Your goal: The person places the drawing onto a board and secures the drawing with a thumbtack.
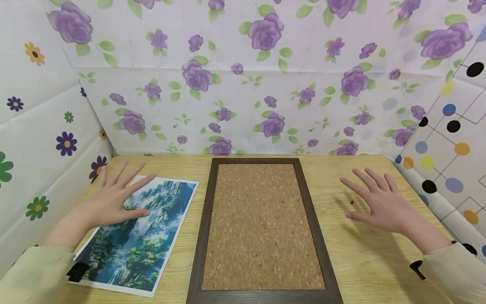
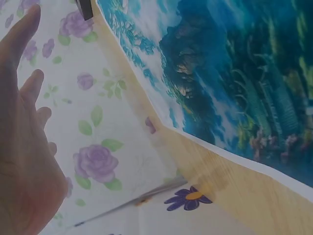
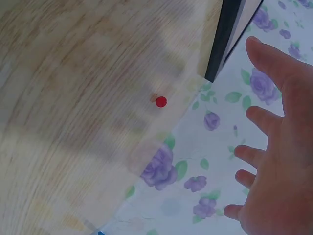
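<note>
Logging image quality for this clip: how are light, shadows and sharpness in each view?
Head view bright and even, the right hand casting a soft shadow on the table, grain visible on the cork board; left wrist view dimmer and hazy, the left hand shaded; right wrist view hazy, soft shadows across the table, the small red disc distinct.

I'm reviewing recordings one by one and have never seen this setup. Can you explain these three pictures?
There's no machine, just a person's bare left hand and right hand. The wide picture comes from a head camera, the others from a camera on each wrist. On the pale wood-grain table lie a blue-green landscape print with white edges, a rectangular cork board in a dark brown frame, and a small round red object. Both hands are raised with fingers spread, holding nothing.
</note>
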`<state>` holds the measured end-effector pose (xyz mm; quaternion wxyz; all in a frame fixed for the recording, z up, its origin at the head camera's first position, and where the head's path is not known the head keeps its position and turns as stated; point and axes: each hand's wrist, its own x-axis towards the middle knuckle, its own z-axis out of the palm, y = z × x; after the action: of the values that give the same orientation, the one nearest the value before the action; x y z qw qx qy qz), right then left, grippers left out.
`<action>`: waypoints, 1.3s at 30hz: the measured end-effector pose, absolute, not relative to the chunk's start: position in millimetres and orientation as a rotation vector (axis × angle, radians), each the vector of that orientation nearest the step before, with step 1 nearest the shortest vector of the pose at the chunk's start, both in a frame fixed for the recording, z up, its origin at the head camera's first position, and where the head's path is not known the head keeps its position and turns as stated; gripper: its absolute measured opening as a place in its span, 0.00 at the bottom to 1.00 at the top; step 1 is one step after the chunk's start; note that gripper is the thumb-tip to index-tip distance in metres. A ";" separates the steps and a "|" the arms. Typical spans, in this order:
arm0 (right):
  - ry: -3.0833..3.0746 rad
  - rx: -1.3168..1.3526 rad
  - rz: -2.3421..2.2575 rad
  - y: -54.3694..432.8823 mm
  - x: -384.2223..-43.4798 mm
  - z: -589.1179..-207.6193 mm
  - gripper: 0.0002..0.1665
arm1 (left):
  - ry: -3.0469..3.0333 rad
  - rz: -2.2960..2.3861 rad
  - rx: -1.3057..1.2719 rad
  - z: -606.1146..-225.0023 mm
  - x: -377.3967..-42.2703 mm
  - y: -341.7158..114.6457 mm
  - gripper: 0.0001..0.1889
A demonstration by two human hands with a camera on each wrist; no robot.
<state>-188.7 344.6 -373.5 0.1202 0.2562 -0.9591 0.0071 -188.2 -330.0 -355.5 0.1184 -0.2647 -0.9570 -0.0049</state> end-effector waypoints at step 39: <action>-3.014 0.734 0.206 360.1 -203.2 -390.5 0.37 | -3.062 -0.423 -0.463 -375.1 -152.1 -379.8 0.51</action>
<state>-203.2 360.1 -390.5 0.0166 0.2360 -0.9694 0.0662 -152.1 -379.8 -375.1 0.0079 -0.1481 -0.9797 -0.1352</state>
